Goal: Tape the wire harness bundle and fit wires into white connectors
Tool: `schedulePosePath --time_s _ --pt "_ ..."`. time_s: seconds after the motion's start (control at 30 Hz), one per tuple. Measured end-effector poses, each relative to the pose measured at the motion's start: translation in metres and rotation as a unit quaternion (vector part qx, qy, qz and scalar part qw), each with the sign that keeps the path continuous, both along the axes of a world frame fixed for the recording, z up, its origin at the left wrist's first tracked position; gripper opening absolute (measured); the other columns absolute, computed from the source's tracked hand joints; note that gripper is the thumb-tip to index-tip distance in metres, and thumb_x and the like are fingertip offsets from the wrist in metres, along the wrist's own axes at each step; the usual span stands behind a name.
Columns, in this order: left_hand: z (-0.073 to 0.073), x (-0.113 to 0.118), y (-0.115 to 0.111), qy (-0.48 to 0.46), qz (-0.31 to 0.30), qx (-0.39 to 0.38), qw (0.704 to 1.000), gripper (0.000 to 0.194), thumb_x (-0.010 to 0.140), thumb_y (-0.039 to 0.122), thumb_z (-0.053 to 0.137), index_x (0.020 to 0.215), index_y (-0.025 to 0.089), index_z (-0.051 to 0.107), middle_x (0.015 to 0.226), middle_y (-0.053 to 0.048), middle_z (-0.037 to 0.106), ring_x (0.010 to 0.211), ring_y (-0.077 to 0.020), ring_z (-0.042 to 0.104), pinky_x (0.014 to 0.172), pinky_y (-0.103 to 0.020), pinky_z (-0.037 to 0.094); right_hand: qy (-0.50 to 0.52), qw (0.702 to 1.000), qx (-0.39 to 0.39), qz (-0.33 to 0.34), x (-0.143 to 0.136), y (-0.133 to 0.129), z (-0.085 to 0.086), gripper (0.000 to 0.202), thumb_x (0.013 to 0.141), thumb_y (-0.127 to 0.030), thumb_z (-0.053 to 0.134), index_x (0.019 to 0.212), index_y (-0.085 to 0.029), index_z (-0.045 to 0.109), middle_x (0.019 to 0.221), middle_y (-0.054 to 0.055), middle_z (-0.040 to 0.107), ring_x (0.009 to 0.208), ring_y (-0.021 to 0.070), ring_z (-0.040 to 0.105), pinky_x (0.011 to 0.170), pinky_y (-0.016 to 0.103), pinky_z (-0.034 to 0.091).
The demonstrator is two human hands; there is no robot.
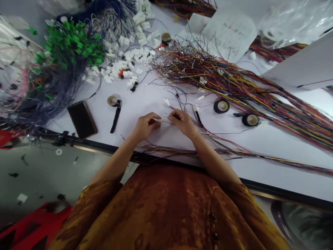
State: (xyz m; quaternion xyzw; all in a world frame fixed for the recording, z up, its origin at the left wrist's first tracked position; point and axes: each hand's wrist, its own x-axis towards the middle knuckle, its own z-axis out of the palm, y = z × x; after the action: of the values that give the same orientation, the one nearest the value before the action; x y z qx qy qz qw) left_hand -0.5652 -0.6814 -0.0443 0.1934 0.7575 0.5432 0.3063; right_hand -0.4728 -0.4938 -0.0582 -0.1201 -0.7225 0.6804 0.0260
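Observation:
My right hand (pixel 182 122) pinches thin wires (pixel 165 117) with bare metal ends pointing left from its fingertips. Close by on the left, my left hand (pixel 147 125) is curved, with a gap between thumb and forefinger. Whether its fingertips touch the wire ends is too small to make out. A small white connector (pixel 166 101) on a red wire lies just beyond the right fingertips. Another white connector (pixel 196 108) with black tape below it rests to the right. A bundle of long wires (pixel 177 150) runs along the table edge under my forearms.
Tape rolls (pixel 221 106) lie at right, and one (pixel 113 101) with a loose strip at left, near a phone (pixel 82 120). Behind are a large heap of coloured wires (pixel 197 67), white connectors (pixel 140 55) and green connectors (pixel 75 43). A plastic bag (pixel 299 21) lies back right.

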Motion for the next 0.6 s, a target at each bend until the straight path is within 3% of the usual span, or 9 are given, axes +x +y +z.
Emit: schedulePosePath --time_s 0.17,0.3,0.43,0.6 --pt "0.002 0.004 0.009 -0.168 0.054 0.087 0.980 0.032 0.067 0.031 0.085 0.092 0.016 0.073 0.088 -0.004 0.072 0.077 -0.0127 0.065 0.079 -0.027 0.053 -0.018 0.999 -0.024 -0.018 0.005 -0.005 0.006 0.022 0.083 -0.038 0.064 0.079 -0.017 0.061 0.068 -0.003 0.050 0.064 0.0098 0.039 0.060 0.025 0.030" --pt "-0.003 0.009 0.011 -0.213 0.118 0.111 0.964 0.027 0.065 0.031 0.087 0.084 0.017 0.073 0.088 -0.002 0.072 0.076 -0.0101 0.063 0.075 -0.023 0.053 0.012 0.999 0.023 -0.044 0.006 -0.002 0.014 0.018 0.085 -0.034 0.063 0.079 -0.018 0.063 0.071 -0.002 0.052 0.066 0.0106 0.041 0.062 0.026 0.032" --pt "-0.006 0.011 0.014 -0.268 0.127 0.159 0.942 0.024 0.063 0.026 0.088 0.079 0.018 0.072 0.092 -0.002 0.072 0.078 -0.0086 0.063 0.073 -0.020 0.052 0.059 0.992 0.096 -0.061 0.004 0.003 0.017 0.012 0.084 -0.026 0.062 0.076 -0.018 0.062 0.080 0.000 0.054 0.070 0.0109 0.043 0.067 0.026 0.034" --pt "-0.007 0.010 0.019 -0.276 0.150 0.182 0.932 0.027 0.060 0.025 0.089 0.074 0.018 0.067 0.087 0.000 0.069 0.073 -0.0077 0.060 0.074 -0.021 0.051 0.004 0.997 0.072 -0.012 0.004 0.001 0.012 0.015 0.086 -0.029 0.060 0.077 -0.018 0.061 0.067 -0.002 0.051 0.064 0.0106 0.041 0.062 0.026 0.031"
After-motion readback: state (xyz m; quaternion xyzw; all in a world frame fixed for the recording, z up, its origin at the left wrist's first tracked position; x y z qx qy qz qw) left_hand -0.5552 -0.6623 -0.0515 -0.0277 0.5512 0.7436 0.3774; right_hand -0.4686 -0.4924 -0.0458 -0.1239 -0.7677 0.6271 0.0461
